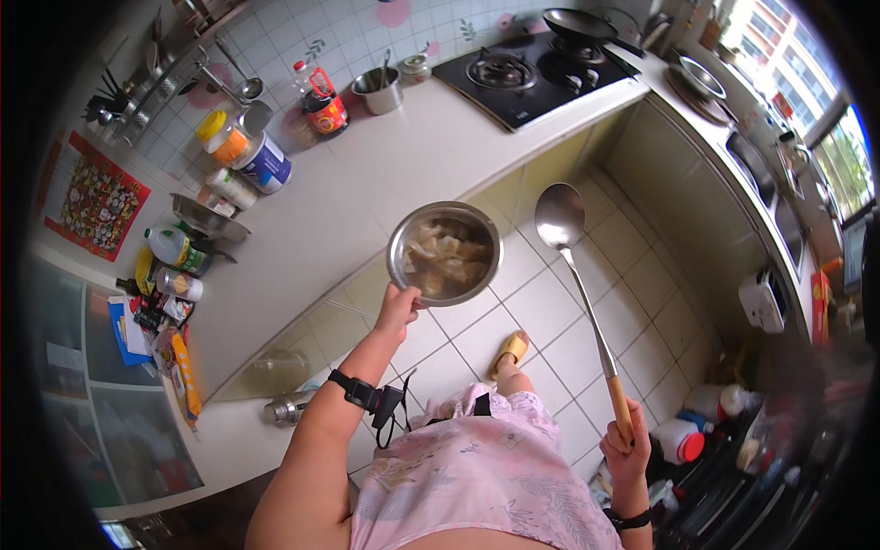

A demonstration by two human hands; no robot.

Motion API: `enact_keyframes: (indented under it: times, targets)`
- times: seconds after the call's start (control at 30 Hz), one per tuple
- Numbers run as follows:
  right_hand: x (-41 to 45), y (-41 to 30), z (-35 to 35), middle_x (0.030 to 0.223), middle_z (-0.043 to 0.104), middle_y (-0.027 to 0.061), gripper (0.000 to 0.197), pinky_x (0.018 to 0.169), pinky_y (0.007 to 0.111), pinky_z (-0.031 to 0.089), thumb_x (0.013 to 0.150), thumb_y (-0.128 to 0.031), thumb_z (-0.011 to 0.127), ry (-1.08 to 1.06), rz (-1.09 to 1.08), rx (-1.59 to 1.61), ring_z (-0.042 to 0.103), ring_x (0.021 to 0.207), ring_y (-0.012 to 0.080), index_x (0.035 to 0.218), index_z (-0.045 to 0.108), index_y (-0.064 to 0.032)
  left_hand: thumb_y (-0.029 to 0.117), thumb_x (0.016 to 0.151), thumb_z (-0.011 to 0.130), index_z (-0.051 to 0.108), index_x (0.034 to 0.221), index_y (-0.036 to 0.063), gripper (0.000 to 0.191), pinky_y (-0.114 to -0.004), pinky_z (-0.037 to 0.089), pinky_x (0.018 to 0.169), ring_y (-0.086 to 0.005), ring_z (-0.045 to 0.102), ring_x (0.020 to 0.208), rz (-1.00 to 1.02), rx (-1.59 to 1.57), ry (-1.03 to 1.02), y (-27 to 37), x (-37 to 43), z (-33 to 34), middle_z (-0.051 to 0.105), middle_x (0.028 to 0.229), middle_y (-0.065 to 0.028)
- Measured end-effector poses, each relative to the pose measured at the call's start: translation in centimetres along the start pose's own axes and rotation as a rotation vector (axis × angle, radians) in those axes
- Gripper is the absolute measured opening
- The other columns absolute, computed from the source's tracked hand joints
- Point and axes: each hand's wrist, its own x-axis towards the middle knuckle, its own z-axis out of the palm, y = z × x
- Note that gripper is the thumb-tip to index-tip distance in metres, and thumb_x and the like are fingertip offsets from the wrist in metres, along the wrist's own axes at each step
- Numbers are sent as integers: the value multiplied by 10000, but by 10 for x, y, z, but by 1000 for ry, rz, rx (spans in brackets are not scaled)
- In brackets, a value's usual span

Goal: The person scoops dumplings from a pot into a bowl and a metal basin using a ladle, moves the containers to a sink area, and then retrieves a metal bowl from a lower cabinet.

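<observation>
My left hand [401, 311] grips the near rim of a round stainless steel bowl [392, 258], held in the air beside the counter edge. Inside it lie pale, wet-looking dumplings [443, 253] in cloudy liquid. At the lower right, my right hand [627, 440] is closed round the wooden handle of a long metal ladle [597, 313]. The ladle's broad bowl points away from me, above the tiled floor and to the right of the steel bowl; the two do not touch. Nothing shows in the ladle.
Along the wall, the white counter [344, 185] bears a sauce bottle [324, 103], a steel pot [378, 91] and several jars. Farther back is a black gas hob [529, 82] with a wok [579, 26]. A sink [751, 165] is at the right. Containers [677, 440] stand low at the right.
</observation>
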Motion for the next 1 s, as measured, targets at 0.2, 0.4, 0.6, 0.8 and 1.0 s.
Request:
enact_keyframes:
  times: [0.2,0.4,0.6,0.8,1.0]
  targets:
    - [107,-36,14,517,297,-26,341,355,186,186,874,-299,413,-123,38,-151,253,391,46,1135,398,-80,90,718,532,439,718,70,95,-191,246,340,-105,489,496,123,-98,267,45,67,-24,468,613,-35]
    - [218,-78,64,550,378,1,303,392,193,198,885,-189,393,-240,200,-536,291,438,53,1156,385,-52,61,683,493,453,656,47,51,-198,239,316,-96,441,409,196,-257,465,76,139,-58,488,551,-59]
    - [323,-74,132,551,384,0,285,401,184,226,893,-136,372,-461,268,-694,304,448,50,1161,373,-40,65,669,486,478,647,18,53,-206,233,313,-92,416,388,234,-296,551,105,193,-85,533,559,-92]
    - [409,-28,190,554,362,-20,330,429,186,257,886,-106,387,-657,200,-863,313,473,46,1198,330,-14,45,660,477,473,708,17,55,-214,274,336,-120,498,442,163,-208,643,126,230,-116,526,589,-70]
    - [471,3,221,563,413,12,364,464,221,318,858,-80,445,-701,9,-1115,389,494,84,1202,339,-33,36,675,477,470,748,19,76,-226,294,347,-136,535,480,132,-167,642,137,256,-136,502,614,-48]
